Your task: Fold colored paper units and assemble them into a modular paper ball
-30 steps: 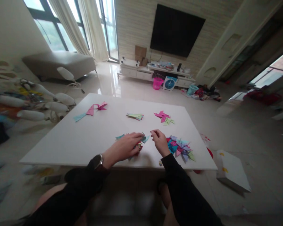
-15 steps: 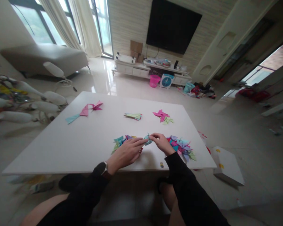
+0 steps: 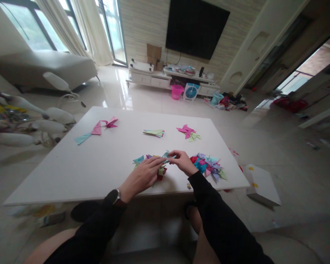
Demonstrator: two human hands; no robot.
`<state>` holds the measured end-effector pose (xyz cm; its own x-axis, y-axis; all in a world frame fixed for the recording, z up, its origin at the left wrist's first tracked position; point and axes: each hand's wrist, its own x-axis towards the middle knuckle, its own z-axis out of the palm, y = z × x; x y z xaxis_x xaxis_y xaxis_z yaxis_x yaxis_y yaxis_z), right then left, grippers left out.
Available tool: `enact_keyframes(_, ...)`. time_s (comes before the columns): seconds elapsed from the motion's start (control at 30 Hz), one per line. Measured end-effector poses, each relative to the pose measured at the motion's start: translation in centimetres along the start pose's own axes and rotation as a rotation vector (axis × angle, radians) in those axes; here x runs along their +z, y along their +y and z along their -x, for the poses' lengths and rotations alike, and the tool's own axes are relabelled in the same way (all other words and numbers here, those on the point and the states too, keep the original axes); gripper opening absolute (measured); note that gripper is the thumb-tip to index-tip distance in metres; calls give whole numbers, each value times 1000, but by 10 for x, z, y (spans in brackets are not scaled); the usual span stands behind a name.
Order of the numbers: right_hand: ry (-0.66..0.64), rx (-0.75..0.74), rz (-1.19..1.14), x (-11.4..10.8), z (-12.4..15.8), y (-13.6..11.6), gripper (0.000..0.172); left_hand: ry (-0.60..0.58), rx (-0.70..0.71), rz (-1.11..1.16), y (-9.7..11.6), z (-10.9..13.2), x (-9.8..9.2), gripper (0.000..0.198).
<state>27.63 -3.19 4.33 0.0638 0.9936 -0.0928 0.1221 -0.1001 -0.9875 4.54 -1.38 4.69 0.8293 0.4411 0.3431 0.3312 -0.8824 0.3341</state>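
Note:
Between my two hands, above the white table (image 3: pixel 107 167), is a light blue folded-paper piece (image 3: pixel 167 156), looking like an origami crane. My left hand (image 3: pixel 143 174) pinches it from the left, its fingers reaching over part of a colourful pile of folded paper (image 3: pixel 139 160). With thumb and fingers closed, my right hand (image 3: pixel 183 161) holds the piece's other side. Just right of that hand lies a second pile of folded-paper cranes (image 3: pixel 209 167) in blue, purple, red and green. My fingers hide part of the held paper.
Farther back lie a stack of folded paper (image 3: pixel 154 133), pink and green pieces (image 3: pixel 187 131), and a chain of pink and blue pieces (image 3: pixel 96 128). A white box (image 3: pixel 262 185) stands on the floor at right. Lamp arms (image 3: pixel 48 126) reach near the table's left side.
The light blue paper has turned in my fingers, and both hands have shifted slightly. The whole view has moved a little as my head turned.

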Motion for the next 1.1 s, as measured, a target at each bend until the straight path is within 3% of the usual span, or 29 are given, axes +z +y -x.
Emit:
enact_keyframes(0.17, 129, -56, 25, -3, 0, 2, 26, 10, 3, 16, 1, -3, -1, 57)
enact_keyframes(0.27, 240, -103, 129, -21, -4, 5, 23, 32, -12, 26, 2, -3, -4, 47)
enact_keyframes(0.4, 479, -151, 213, -73, -7, 12, 27, 49, -49, 38, 2, -4, -4, 35)
enact_keyframes(0.5, 652, -127, 415, -120, 2, 22, 21, 34, -63, 50, 3, -5, -3, 31)
enact_keyframes(0.6, 721, -54, 539, -156, 18, 31, 19, 23, -64, 61, 2, -6, 0, 31)
enact_keyframes(0.67, 716, -15, 554, -168, 28, 36, 21, 21, -65, 70, 1, -7, 2, 33)
enact_keyframes(0.77, 671, -7, 610, -170, 38, 39, 16, 12, -65, 83, 0, -7, 5, 34)
enact_keyframes(0.97, 372, -47, 786, -142, 37, 37, 4, -18, -47, 57, 3, -10, 10, 33)
enact_keyframes(1.1, 177, -52, 905, -127, 35, 37, 7, -30, -38, 55, 3, -13, 14, 35)
